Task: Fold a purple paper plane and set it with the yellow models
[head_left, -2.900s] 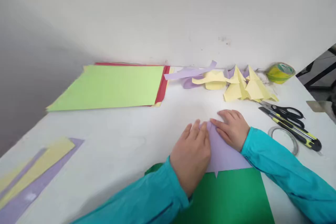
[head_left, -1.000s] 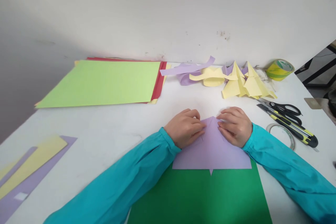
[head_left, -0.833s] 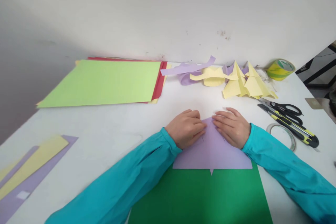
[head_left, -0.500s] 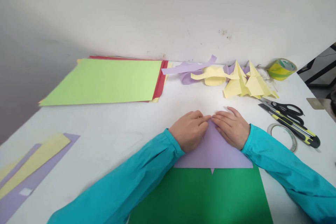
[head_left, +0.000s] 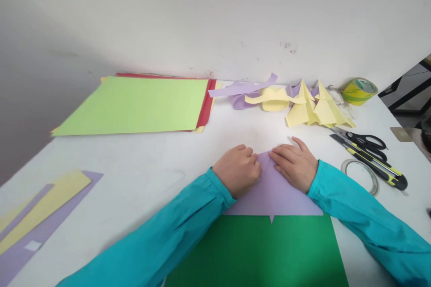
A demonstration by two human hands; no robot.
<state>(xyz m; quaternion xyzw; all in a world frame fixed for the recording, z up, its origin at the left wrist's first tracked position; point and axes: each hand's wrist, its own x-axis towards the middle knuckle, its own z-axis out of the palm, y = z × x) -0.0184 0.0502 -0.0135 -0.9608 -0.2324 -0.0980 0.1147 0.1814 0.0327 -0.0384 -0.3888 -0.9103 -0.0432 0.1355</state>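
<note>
A folded sheet of purple paper [head_left: 272, 199] lies over a green sheet [head_left: 266, 251], its peak away from me and a small pointed tip poking out below its straight near edge. My left hand [head_left: 239, 170] is closed in a fist and rests on the paper's left slope, covering part of it. On the right slope lies my right hand [head_left: 296, 166], its fingers stretched flat with the tips by the peak. Nothing shows inside either hand. Short pencil-like marks are visible beside the left fist.
Light green sheets [head_left: 138, 105] lie over red ones at the back left. Purple and yellow strips [head_left: 67, 193] lie at left. Along the wall stand yellow folded shapes [head_left: 305, 107] and a tape roll [head_left: 359, 92]. Scissors [head_left: 368, 141], a utility knife [head_left: 373, 163] and a tape ring [head_left: 373, 179] are at right.
My left hand moved from over the paper to its left side, pinched there, reached a finger toward the peak, then drew back into a fist. My right hand flattened onto the right slope.
</note>
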